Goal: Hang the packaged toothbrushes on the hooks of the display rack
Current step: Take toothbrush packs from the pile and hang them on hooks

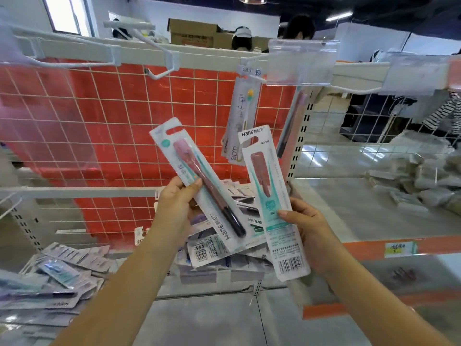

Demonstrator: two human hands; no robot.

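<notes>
Gripping one pack apiece, both hands are up in front of the rack. The left hand (174,203) pinches a packaged toothbrush (199,186), thumb across its front, pack tilted with the hang hole up and to the left, pink brush and dark handle showing through the blister. The right hand (306,231) clasps a second pack (270,203) by its edge, thumb on the printed card, held nearly upright with its back and barcode toward us. The two packs sit just beside each other, lower ends crossing near the middle.

Below and behind the hands, a heap of loose toothbrush packs (224,248) lies on the lower shelf (349,211), and another scatter of packs (55,278) spreads at the left. Further right on that shelf sits a pile of grey wrapped bundles (424,186).

Beyond, the white wire grid (99,116) stands before a red backing. Up on the top rail, a hung toothbrush pack (239,118) dangles from a hook (252,73), and a clear label holder (301,62) juts out just beside it. A bare hook (157,58) sticks out further left on the rail.

Far back, a cardboard box (194,33) rests behind the rack, with people's heads just visible near it.
</notes>
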